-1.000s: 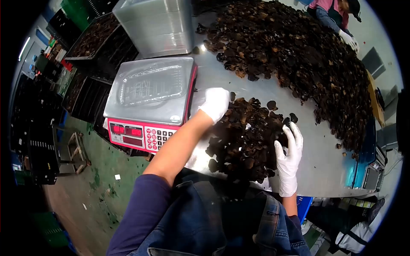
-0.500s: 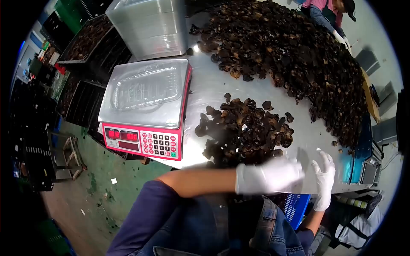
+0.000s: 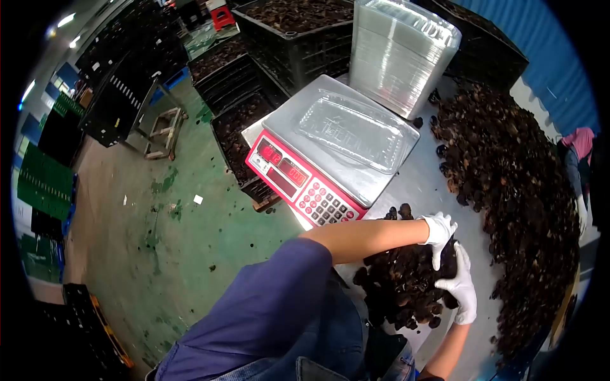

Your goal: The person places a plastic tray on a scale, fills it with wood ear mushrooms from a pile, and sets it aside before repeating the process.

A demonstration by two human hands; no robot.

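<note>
Both of my hands wear white gloves and reach into a small pile of dark brown, mushroom-like pieces (image 3: pixel 406 286) on the metal table. My left hand (image 3: pixel 440 236) is at the pile's far side, with its fingers apart and bent down over the pieces. On the near right side, my right hand (image 3: pixel 460 287) curves against the pile, thumb and fingers spread. The hands face each other, and neither visibly grips a piece. Close by on the left is a red electronic scale (image 3: pixel 318 190) with lit digits. A clear plastic tray (image 3: pixel 352 130) lies on its metal plate.
A tall stack of clear plastic trays (image 3: pixel 400 60) stands behind the scale. A much larger heap of the same dark pieces (image 3: pixel 521 209) spreads along the right. Black crates (image 3: pixel 298 54) stand beyond the scale. Another person's arm (image 3: pixel 579 197) is at the far right edge.
The view has swung left, bringing more floor into sight. Both hands have moved from the table's front edge to the small pile, which is now gathered more closely between them.
</note>
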